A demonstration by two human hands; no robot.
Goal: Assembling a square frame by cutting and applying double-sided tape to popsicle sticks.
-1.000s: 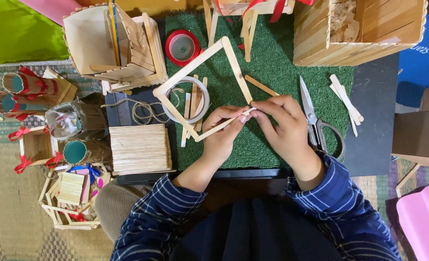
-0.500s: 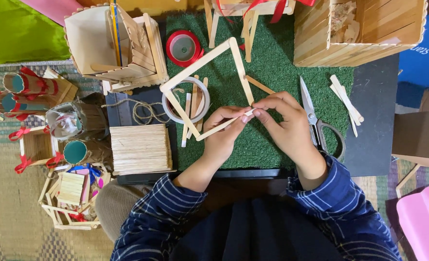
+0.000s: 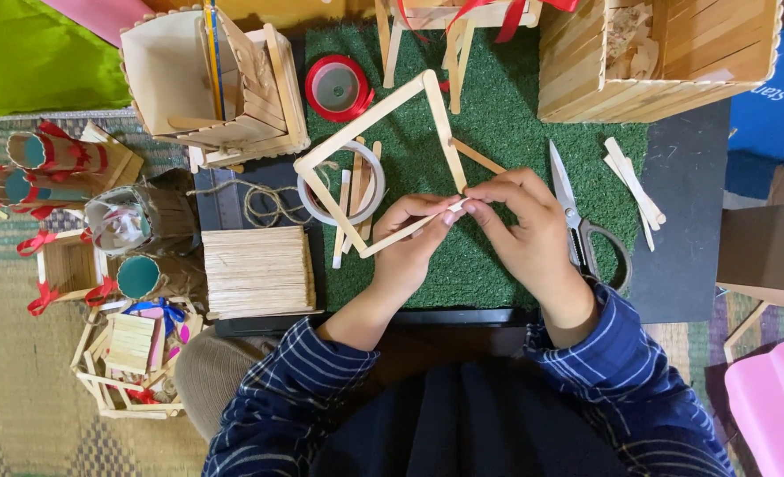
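A square frame of flat wooden craft sticks (image 3: 378, 115) is tilted above a green turf mat (image 3: 515, 132). My left hand (image 3: 414, 234) and my right hand (image 3: 524, 221) both pinch the frame's near right corner, fingertips meeting there. A clear tape roll (image 3: 343, 199) and loose sticks (image 3: 356, 177) lie under the frame. Scissors (image 3: 577, 221) rest just right of my right hand.
A stick box (image 3: 657, 53) stands back right, an open stick house (image 3: 206, 79) back left, a red ribbon spool (image 3: 334, 88) between them. A flat stick panel (image 3: 259, 269), twine (image 3: 264, 203), small ribbon-trimmed stick crafts (image 3: 65, 265) and white sticks (image 3: 635, 190) lie around.
The frame has shifted slightly right and rotated a little in my hands. Both hands keep their pinch on the same corner.
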